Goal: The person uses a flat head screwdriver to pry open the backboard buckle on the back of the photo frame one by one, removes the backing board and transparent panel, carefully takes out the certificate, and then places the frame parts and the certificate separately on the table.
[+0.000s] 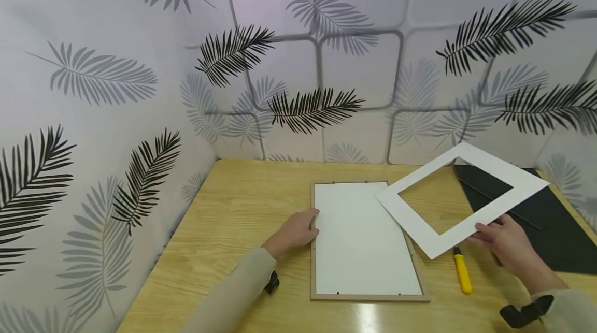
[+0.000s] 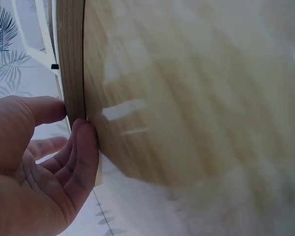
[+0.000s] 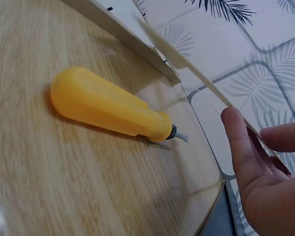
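Observation:
A light-wood picture frame [image 1: 368, 297] lies flat on the table, a plain white sheet [image 1: 359, 240] filling its inside. My left hand [image 1: 295, 229] is at the frame's left side. In the left wrist view, the thumb and fingers pinch the frame's wooden rail [image 2: 71, 54] from both faces. Raised at the right, a white mat board [image 1: 412, 221] with a rectangular opening is tilted, one corner overlapping the frame in the head view. My right hand [image 1: 506, 245] pinches its lower edge between thumb and fingers.
A screwdriver with a yellow handle [image 1: 463, 273] lies on the table [image 1: 242, 188] between frame and right hand. The right wrist view shows its metal tip [image 3: 182, 136]. A black backing board [image 1: 559, 229] lies at the right, partly behind the mat. A leaf-patterned wall [image 1: 298, 74] stands behind.

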### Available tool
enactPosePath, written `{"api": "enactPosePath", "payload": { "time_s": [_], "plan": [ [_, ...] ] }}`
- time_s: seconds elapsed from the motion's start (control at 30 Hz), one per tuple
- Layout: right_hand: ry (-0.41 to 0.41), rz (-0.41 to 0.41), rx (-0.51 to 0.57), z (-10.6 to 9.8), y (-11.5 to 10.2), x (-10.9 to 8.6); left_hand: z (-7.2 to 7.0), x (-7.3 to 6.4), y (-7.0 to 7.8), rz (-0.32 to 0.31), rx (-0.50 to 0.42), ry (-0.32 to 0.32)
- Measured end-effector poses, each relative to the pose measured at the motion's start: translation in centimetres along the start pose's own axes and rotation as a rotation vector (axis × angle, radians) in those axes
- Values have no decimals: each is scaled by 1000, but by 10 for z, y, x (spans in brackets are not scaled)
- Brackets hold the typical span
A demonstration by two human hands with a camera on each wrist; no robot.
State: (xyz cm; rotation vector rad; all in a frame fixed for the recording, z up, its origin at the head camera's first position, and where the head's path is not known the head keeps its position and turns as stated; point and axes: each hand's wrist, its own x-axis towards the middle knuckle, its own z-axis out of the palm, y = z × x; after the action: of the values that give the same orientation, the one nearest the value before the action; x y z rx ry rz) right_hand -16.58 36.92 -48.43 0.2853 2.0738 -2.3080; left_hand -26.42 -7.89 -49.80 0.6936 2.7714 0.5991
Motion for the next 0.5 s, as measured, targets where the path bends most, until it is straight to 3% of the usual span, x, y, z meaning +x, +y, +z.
{"api": "enactPosePath", "payload": {
  "time_s": [0.1, 0.2, 0.5],
  "plan": [
    [69, -11, -94, 2, 5, 2, 0, -6, -7, 27, 16, -7],
    [115, -25, -103, 5, 8, 3, -2, -12, -10, 42, 5, -8],
    [149, 77, 168, -6, -2, 13, -9, -20, -27, 63, -38, -25]
  ]
}}
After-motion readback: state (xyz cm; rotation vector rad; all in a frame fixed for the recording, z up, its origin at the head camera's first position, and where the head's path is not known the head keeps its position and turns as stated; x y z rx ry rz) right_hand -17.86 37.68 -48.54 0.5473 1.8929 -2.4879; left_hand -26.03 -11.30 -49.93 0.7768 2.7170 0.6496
